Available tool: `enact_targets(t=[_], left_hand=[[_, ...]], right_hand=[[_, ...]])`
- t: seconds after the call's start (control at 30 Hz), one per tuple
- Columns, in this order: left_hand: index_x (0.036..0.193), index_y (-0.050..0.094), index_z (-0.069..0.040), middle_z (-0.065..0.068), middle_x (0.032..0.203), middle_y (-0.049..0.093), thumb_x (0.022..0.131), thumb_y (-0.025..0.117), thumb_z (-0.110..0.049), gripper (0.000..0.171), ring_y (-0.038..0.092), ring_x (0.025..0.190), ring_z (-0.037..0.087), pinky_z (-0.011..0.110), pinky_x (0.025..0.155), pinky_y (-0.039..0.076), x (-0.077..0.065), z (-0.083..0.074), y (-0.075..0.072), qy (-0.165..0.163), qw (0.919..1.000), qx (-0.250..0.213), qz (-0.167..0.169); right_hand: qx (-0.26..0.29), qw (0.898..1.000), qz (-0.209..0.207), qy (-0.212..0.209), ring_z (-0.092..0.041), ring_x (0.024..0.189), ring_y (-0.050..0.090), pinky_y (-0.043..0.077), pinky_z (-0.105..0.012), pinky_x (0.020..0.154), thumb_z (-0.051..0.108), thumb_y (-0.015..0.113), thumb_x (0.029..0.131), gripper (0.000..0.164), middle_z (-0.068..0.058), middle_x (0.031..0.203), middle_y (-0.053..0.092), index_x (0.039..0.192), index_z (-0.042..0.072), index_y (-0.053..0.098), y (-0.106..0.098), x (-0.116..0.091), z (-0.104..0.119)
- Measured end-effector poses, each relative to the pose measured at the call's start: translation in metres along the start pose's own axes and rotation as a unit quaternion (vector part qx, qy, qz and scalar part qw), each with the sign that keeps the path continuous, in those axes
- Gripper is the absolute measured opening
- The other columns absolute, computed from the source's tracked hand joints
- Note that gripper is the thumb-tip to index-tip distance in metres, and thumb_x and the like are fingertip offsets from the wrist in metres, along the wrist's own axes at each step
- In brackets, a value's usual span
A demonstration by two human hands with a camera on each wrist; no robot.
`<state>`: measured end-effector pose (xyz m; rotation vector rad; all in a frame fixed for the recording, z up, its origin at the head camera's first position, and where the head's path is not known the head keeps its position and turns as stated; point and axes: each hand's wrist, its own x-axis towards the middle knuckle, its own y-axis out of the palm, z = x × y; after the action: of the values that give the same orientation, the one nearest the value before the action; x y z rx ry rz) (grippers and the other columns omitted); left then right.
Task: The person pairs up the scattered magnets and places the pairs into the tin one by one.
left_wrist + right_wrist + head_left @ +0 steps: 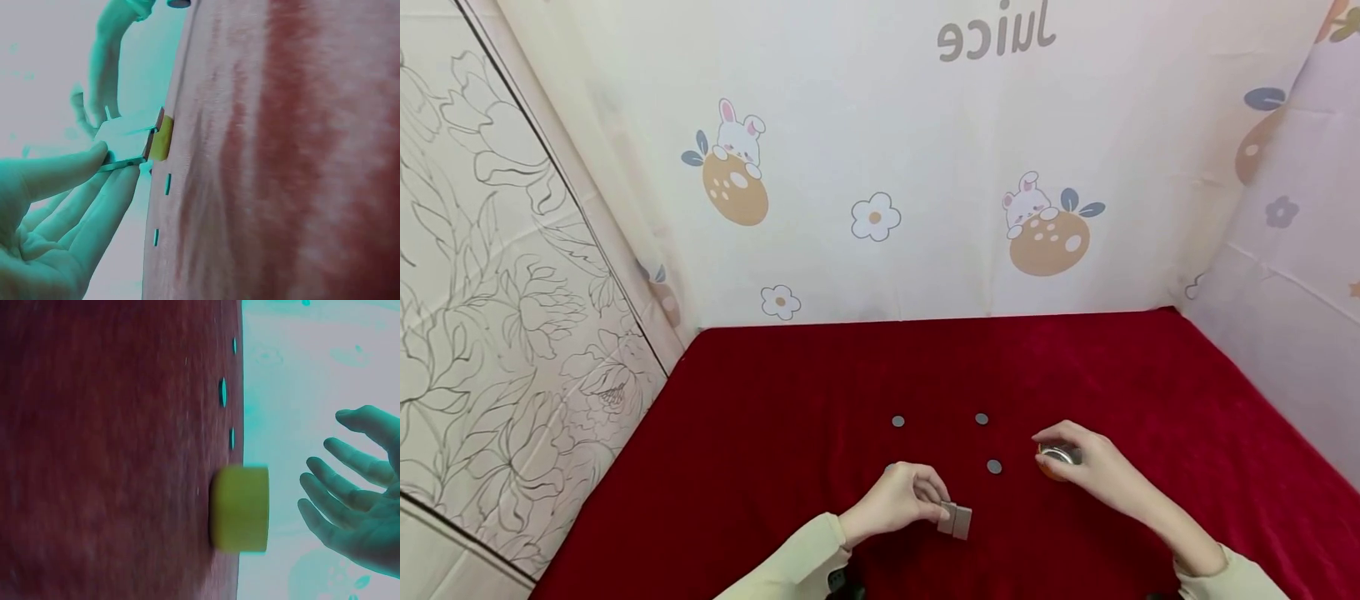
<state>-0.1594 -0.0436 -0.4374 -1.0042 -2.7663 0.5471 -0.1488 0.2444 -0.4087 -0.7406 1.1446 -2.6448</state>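
Note:
My left hand (898, 500) pinches a flat grey-brown rectangular piece (955, 521) between thumb and fingers. A straight seam divides this piece, and the left wrist view shows it held above the cloth. Over a short orange-yellow cylinder (240, 509) is my right hand (1097, 467), its fingers spread and loosely bent. A gap shows between that hand and the cylinder in the right wrist view. From above, the cylinder's top looks silvery and shiny, partly covered by the hand. Several small grey discs (994, 467) lie on the cloth; my left hand partly hides one.
Dark red cloth (760, 417) covers the table. A pale printed curtain (880, 150) stands along its back edge, with another at the right side. On the left is a panel (512, 250) with line-drawn flowers.

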Motion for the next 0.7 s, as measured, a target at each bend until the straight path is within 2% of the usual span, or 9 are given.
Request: enact_targets(t=[0.1, 0.27, 0.47, 0.7], left_hand=[[0.081, 0.064, -0.004, 0.001, 0.070, 0.066, 0.074, 0.069, -0.005, 0.009, 0.060, 0.060, 0.003, 0.021, 0.055, 0.047, 0.006, -0.002, -0.001, -0.010, 0.9994, -0.028, -0.018], [0.083, 0.064, -0.001, 0.009, 0.073, 0.067, 0.074, 0.068, -0.001, 0.010, 0.062, 0.061, 0.010, 0.026, 0.059, 0.050, 0.018, -0.005, 0.002, -0.022, 0.9953, -0.082, -0.045], [0.086, 0.064, 0.002, 0.013, 0.075, 0.066, 0.074, 0.067, 0.001, 0.012, 0.064, 0.064, 0.018, 0.028, 0.061, 0.051, 0.033, -0.006, 0.006, -0.033, 0.9902, -0.118, -0.068], [0.086, 0.064, 0.003, 0.012, 0.076, 0.066, 0.075, 0.068, -0.001, 0.013, 0.064, 0.064, 0.018, 0.032, 0.062, 0.052, 0.050, -0.008, 0.009, -0.052, 0.9833, -0.154, -0.083]], right_hand=[[-0.031, 0.999, -0.013, 0.002, -0.008, 0.075, 0.053, 0.044, -0.022, 0.062, 0.007, 0.068, 0.075, 0.022, 0.001, 0.091, 0.059, 0.095, 0.015, 0.062, -0.004, 0.000, -0.008], [-0.041, 0.999, -0.013, 0.013, -0.010, 0.078, 0.053, 0.045, -0.022, 0.065, 0.008, 0.071, 0.073, 0.026, -0.002, 0.094, 0.058, 0.097, 0.009, 0.062, -0.009, -0.002, -0.018], [-0.029, 0.998, 0.017, 0.045, -0.016, 0.084, 0.054, 0.047, -0.025, 0.067, 0.018, 0.069, 0.077, 0.032, -0.005, 0.102, 0.057, 0.105, 0.005, 0.059, -0.014, -0.003, -0.025], [-0.009, 0.995, 0.050, 0.086, -0.020, 0.088, 0.055, 0.048, -0.026, 0.069, 0.024, 0.069, 0.076, 0.043, -0.008, 0.107, 0.056, 0.110, 0.002, 0.056, -0.017, -0.005, -0.034]])
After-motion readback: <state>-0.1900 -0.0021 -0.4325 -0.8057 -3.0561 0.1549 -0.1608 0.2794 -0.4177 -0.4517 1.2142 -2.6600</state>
